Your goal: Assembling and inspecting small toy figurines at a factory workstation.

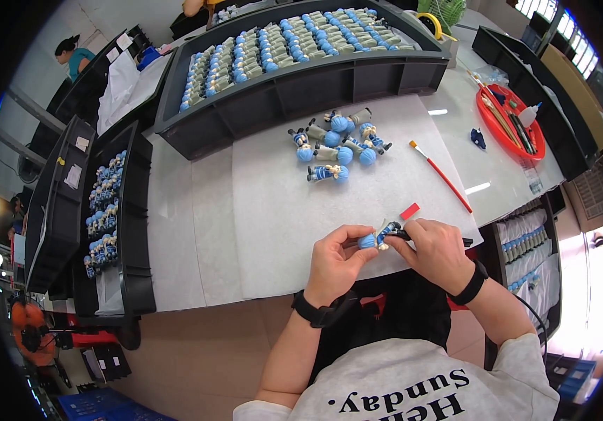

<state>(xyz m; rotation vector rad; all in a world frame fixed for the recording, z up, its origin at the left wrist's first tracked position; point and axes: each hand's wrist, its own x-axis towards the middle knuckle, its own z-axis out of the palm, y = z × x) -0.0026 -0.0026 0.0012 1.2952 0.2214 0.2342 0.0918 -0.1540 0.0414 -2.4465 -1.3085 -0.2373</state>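
My left hand [335, 259] pinches a small figurine [367, 241] with a blue head and a blue-and-white body, over the table's near edge. Closed round a slim black pen-like tool [467, 242], my right hand [436, 251] brings its front end against the figurine. The fingers partly hide that contact. Just beyond my hands lies a small red rectangular piece [409, 211]. Farther off, several similar figurines [328, 172] rest in a loose group on the white sheet [273, 231]. To their right is a paintbrush [443, 179] with a red handle.
A big dark tray [301, 88] at the back holds rows of figurines. Another black tray [135, 231] with figurines stands at left. At right, a red round dish [541, 151] holds brushes and a white bottle. A lower tray [508, 281] sits beside my right arm.
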